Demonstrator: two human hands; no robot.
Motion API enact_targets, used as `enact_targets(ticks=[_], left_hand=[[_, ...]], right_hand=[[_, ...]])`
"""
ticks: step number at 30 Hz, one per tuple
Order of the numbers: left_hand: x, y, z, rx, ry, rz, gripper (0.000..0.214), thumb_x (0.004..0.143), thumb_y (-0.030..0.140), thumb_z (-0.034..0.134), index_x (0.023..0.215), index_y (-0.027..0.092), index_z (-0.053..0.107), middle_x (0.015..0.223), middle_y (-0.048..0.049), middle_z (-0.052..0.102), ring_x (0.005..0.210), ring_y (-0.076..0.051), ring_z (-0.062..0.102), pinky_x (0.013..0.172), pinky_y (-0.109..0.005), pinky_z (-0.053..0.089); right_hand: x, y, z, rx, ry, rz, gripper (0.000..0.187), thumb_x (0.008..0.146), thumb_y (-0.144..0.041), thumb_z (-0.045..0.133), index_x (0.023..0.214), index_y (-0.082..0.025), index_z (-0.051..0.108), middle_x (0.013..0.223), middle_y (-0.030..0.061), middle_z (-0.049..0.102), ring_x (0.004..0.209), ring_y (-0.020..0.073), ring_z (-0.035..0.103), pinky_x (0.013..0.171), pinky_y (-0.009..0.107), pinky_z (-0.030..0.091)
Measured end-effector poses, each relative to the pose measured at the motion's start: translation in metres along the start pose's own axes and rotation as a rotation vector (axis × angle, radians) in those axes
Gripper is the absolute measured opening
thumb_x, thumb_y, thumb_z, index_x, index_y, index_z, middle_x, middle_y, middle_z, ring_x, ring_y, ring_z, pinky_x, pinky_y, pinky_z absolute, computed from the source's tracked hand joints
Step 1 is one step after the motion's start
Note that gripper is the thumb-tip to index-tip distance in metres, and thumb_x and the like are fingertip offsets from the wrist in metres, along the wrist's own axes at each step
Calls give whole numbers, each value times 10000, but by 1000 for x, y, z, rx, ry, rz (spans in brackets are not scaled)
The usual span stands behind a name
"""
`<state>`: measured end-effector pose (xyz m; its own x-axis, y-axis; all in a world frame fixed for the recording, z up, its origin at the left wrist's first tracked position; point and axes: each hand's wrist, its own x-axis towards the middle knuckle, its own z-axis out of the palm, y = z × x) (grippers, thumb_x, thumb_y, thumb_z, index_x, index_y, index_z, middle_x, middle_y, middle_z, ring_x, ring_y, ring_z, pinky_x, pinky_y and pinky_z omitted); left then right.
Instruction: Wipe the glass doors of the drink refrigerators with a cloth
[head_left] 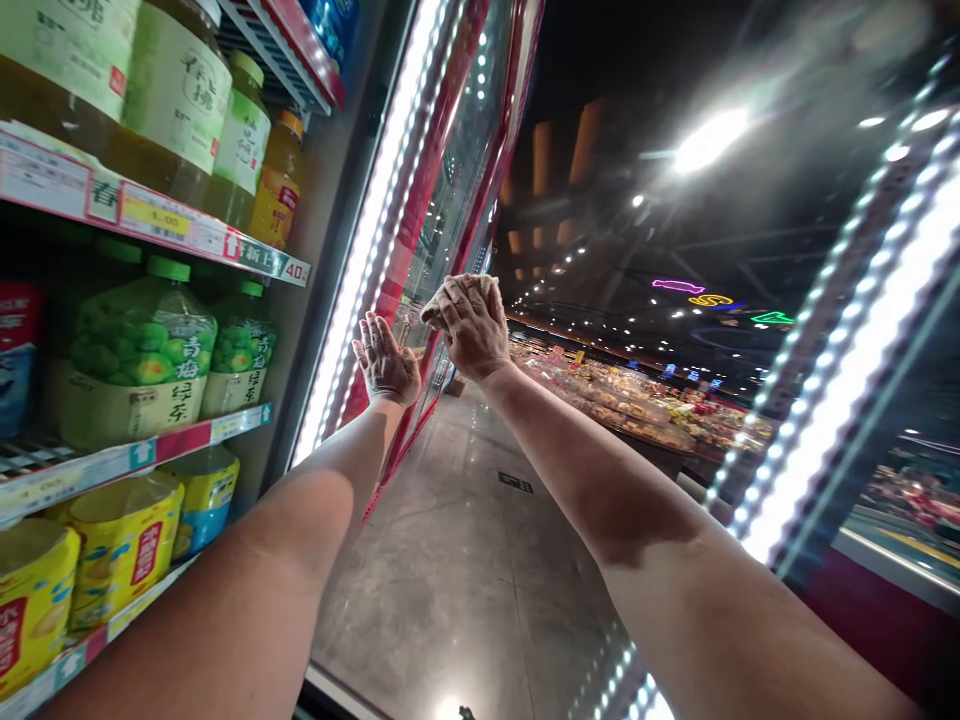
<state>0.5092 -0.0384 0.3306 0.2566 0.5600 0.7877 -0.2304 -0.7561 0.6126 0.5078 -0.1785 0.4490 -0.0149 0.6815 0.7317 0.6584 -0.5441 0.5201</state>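
My right hand (474, 335) lies over a folded light-coloured cloth (491, 290), its fingers spread across the top of it. Cloth and hand appear to be against a clear glass pane (600, 230), though the exact contact is hard to see. Lower and to the left, my left hand (388, 368) is held out with straight, parted fingers and holds nothing. It is nearest to the red-edged frame (405, 250) beside a bright LED strip (375, 180); whether it touches the frame I cannot tell. Both arms are stretched forward.
Shelves on the left hold large green-tea bottles (176, 85), green plum bottles (142, 350) and yellow-wrapped packs (124, 550). Price rails (187, 225) line their edges. A second LED strip (847, 350) shines at right, perhaps a reflection. Beyond are grey floor (442, 580) and produce displays (622, 385).
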Motion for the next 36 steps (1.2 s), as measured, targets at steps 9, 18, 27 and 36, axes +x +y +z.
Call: enact_targets(ticks=[9, 18, 27, 36], left_hand=[[-2, -6, 6, -19, 39, -67, 779, 982, 290, 391, 1625, 8, 54, 1714, -201, -39, 1592, -317, -120, 1288, -601, 5], [-2, -4, 6, -65, 29, -100, 735, 985, 319, 372, 1640, 97, 123, 1728, -97, 81, 1606, -271, -44, 1309, -528, -38], [-1, -1, 3, -83, 16, -113, 752, 987, 308, 392, 1615, 0, 116, 1708, -229, 58, 1602, -295, -71, 1304, -572, 29], [-6, 6, 0, -53, 58, -122, 818, 959, 283, 433, 1618, 4, 37, 1718, -198, -42, 1589, -260, -168, 1311, -545, -6]], right_hand=[[12, -13, 9, 47, -36, 0, 479, 1001, -216, 478, 1477, -196, 528, 1620, 92, 442, 1584, 272, 225, 1320, 586, -20], [27, -18, 28, 77, -177, -321, 532, 971, -196, 537, 1499, -254, 509, 1572, 49, 516, 1543, 257, 334, 1325, 566, -30], [43, -32, 41, 66, -113, -163, 446, 986, -201, 505, 1424, -210, 587, 1596, 82, 480, 1553, 274, 308, 1328, 551, 34], [67, -35, 54, 32, -27, -46, 442, 1008, -190, 449, 1431, -208, 576, 1598, 89, 478, 1565, 289, 277, 1323, 586, 16]])
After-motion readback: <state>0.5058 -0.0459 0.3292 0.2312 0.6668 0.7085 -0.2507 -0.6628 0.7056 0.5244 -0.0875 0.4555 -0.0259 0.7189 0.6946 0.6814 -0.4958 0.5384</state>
